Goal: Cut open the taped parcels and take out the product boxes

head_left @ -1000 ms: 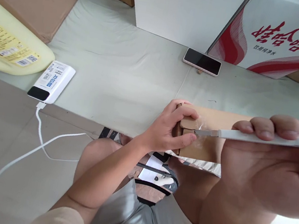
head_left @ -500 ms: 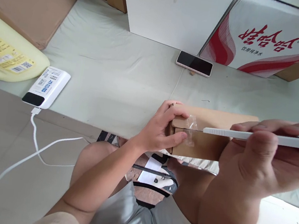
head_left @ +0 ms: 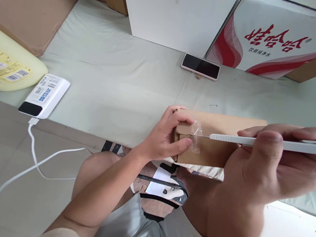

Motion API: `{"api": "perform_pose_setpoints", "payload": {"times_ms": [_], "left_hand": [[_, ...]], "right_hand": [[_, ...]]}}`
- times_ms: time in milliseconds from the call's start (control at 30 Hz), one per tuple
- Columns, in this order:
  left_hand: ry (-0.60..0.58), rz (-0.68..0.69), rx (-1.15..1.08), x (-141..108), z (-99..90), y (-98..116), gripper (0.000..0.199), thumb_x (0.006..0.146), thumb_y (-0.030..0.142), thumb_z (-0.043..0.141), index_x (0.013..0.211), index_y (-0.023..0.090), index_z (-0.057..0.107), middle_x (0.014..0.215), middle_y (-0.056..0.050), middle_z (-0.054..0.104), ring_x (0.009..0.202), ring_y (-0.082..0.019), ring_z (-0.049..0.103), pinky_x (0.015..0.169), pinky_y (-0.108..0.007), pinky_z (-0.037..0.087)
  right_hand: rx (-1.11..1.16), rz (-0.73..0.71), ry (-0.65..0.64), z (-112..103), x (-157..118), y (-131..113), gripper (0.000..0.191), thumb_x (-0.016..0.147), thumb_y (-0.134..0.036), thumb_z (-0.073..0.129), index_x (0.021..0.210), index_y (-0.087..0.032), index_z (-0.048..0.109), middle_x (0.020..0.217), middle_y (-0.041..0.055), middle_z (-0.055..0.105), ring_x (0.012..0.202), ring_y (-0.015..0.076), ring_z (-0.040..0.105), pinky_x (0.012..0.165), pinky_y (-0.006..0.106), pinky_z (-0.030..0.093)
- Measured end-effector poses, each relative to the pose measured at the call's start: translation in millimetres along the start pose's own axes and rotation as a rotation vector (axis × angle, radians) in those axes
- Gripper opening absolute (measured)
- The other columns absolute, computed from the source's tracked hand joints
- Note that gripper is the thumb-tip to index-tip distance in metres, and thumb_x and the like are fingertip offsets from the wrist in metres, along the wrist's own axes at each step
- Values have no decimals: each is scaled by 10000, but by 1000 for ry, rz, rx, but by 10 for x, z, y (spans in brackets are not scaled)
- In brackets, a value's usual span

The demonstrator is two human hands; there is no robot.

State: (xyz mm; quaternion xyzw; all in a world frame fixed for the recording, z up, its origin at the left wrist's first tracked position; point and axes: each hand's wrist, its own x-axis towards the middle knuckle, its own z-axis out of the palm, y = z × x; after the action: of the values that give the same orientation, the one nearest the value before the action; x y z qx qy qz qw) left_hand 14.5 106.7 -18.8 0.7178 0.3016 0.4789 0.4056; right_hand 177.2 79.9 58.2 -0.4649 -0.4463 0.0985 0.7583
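A small brown cardboard box (head_left: 214, 154) lies at the near edge of the cloth-covered surface, with a strip of clear tape (head_left: 196, 136) across its seam near the left end. My left hand (head_left: 167, 135) grips that end, thumb and fingers on either side of the seam. In my right hand (head_left: 275, 162) is a slim white tool (head_left: 240, 139), pinched under the thumb. Its thin metal tip points left and meets the tape at the seam. My right palm rests by the box's right part and hides some of it.
Behind the box lies a phone (head_left: 200, 66), before a white box (head_left: 178, 15) and a red-and-white carton (head_left: 277, 45). At left are a yellow bottle (head_left: 4, 59), a white device (head_left: 45, 95) with its cable (head_left: 33, 140), and a large brown carton (head_left: 27, 2).
The whole view has shifted slightly, so most things appear a little further left. Both hands keep their holds, and the tool's tip stays at the taped seam.
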Motion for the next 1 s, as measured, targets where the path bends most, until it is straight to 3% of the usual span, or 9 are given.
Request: {"api": "perform_pose_setpoints", "payload": {"times_ms": [167, 333, 700, 1000], "left_hand": [[4, 34, -25, 2, 0, -8, 403, 925, 588, 610, 1172, 273, 560, 1180, -103, 533, 1260, -299, 528, 1069, -492, 488], [-3, 18, -26, 8, -12, -10, 399, 930, 582, 609, 1182, 278, 552, 1173, -90, 526, 1224, -286, 530, 1048, -481, 490], [3, 62, 15, 25, -9, -17, 370, 940, 560, 609, 1177, 284, 546, 1160, -80, 547, 1209, -277, 517, 1047, -458, 469], [16, 35, 29, 24, -5, 11, 359, 957, 563, 588, 1173, 281, 537, 1163, -73, 524, 1152, -256, 544, 1008, -429, 491]], "right_hand": [[-21, -42, -42, -16, 16, 51, 383, 777, -420, 848, 871, -249, 519, 764, -87, 563, 509, 75, 529, 498, 291, 426], [-20, -42, -100, -22, -3, 42, 333, 810, -365, 829, 898, -245, 531, 816, -81, 543, 583, 61, 567, 561, 276, 470], [-104, -103, 39, -50, -41, -14, 226, 875, -306, 714, 886, -286, 488, 710, -88, 472, 535, 90, 538, 509, 275, 434], [-101, -257, -206, -63, 22, 68, 262, 864, -220, 718, 911, -249, 462, 749, -83, 482, 558, 63, 560, 511, 243, 458]]}}
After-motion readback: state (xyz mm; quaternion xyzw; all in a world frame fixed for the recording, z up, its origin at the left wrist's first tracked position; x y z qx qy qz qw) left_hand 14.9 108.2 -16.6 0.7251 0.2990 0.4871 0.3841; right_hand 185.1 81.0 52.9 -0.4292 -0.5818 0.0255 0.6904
